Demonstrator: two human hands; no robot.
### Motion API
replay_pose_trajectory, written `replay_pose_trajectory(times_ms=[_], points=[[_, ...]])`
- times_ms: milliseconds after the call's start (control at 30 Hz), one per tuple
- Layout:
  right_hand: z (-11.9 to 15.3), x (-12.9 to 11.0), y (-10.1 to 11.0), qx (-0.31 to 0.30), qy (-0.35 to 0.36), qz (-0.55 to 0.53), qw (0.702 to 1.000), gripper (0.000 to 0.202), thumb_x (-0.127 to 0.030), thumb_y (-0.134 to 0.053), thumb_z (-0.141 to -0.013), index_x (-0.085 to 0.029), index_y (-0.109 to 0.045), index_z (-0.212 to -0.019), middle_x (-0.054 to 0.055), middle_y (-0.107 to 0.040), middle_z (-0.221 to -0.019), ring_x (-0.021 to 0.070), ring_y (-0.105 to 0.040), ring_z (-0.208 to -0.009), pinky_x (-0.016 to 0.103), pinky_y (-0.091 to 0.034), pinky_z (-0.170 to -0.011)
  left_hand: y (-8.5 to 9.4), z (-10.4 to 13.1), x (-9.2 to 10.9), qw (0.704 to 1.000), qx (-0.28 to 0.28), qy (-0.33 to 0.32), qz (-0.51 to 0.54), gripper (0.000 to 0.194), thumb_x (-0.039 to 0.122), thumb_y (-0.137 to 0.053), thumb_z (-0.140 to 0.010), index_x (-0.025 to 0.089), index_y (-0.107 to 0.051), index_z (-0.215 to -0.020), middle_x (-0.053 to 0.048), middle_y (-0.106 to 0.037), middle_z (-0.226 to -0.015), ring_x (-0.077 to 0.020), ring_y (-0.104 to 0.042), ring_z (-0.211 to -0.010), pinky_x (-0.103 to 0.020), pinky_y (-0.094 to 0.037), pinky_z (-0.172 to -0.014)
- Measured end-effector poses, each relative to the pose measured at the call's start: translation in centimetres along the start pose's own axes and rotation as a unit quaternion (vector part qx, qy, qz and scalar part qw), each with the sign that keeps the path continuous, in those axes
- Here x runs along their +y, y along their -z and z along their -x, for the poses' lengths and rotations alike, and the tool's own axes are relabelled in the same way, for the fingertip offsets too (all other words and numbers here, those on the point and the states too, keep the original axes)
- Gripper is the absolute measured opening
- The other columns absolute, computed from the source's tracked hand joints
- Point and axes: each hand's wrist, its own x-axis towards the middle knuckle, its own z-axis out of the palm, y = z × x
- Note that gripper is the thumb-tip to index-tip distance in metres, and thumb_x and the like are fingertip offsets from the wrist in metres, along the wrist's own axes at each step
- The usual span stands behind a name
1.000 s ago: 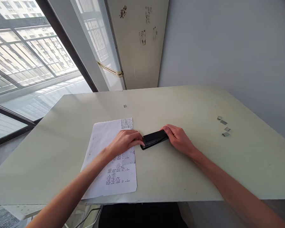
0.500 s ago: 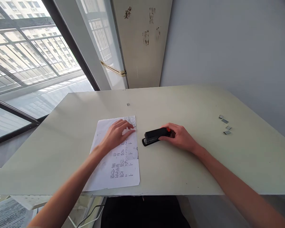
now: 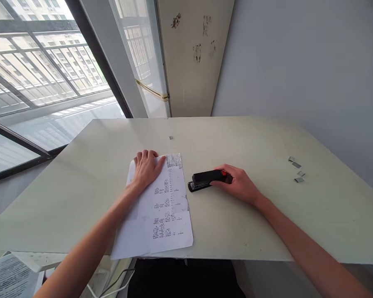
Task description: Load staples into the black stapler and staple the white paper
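Observation:
Printed sheets of paper (image 3: 164, 207) lie near the table's front edge, slightly overhanging it. My left hand (image 3: 146, 167) rests flat on their upper left part, fingers spread toward the far edge, holding nothing. To the right of the sheets, a black stapler (image 3: 205, 177) with a red spot at its rear sits on the table, its front end pointing at the paper but apart from it. My right hand (image 3: 238, 182) grips the rear of the stapler, thumb along the near side and fingers behind it.
The pale table (image 3: 245, 223) carries several short staple strips (image 3: 296, 164) on the right and one small strip (image 3: 170, 137) toward the back. A refrigerator (image 3: 192, 82) and a wall stand behind. More printed paper (image 3: 10, 277) lies low at the left.
My left hand has shifted left and toward the far edge of the sheets and flattened onto them. The sheets have slid slightly nearer. My right hand still grips the stapler.

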Motion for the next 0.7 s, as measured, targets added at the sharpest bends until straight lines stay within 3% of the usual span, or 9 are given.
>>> replay_pose_trajectory(times_ms=[200,467,700], points=[[0.0,0.0,0.0,-0.005,-0.008,-0.006,1.000,0.038,-0.064,-0.072,-0.089,-0.029,-0.072,-0.107,0.003,-0.069,-0.091,0.0189,-0.057,-0.068,0.033,-0.053,-0.062,0.5,-0.3,-0.8,0.996,-0.038,0.026,0.077,0.040,0.065,-0.059,-0.093,0.026,-0.063,-0.099,-0.009,-0.062,-0.120,-0.0341,-0.047,-0.126,-0.054,-0.033,-0.114],[0.2,-0.1,-0.2,0.003,-0.016,-0.003,1.000,0.040,-0.065,-0.072,-0.089,-0.028,-0.071,-0.107,0.003,-0.068,-0.089,0.0188,-0.055,-0.068,0.034,-0.050,-0.062,0.9,1.3,1.2,0.987,-0.069,-0.036,0.142,0.028,0.054,-0.059,-0.096,0.029,-0.067,-0.107,-0.002,-0.075,-0.117,-0.0285,-0.059,-0.118,-0.051,-0.033,-0.117],[0.2,-0.1,-0.2,0.003,-0.017,0.015,1.000,0.042,-0.067,-0.070,-0.090,-0.029,-0.071,-0.107,0.002,-0.065,-0.086,0.0191,-0.053,-0.067,0.035,-0.050,-0.062,0.7,1.5,1.4,0.983,-0.056,-0.040,0.172,0.029,0.052,-0.058,-0.098,0.027,-0.071,-0.098,-0.003,-0.077,-0.109,-0.0276,-0.064,-0.107,-0.056,-0.037,-0.114]])
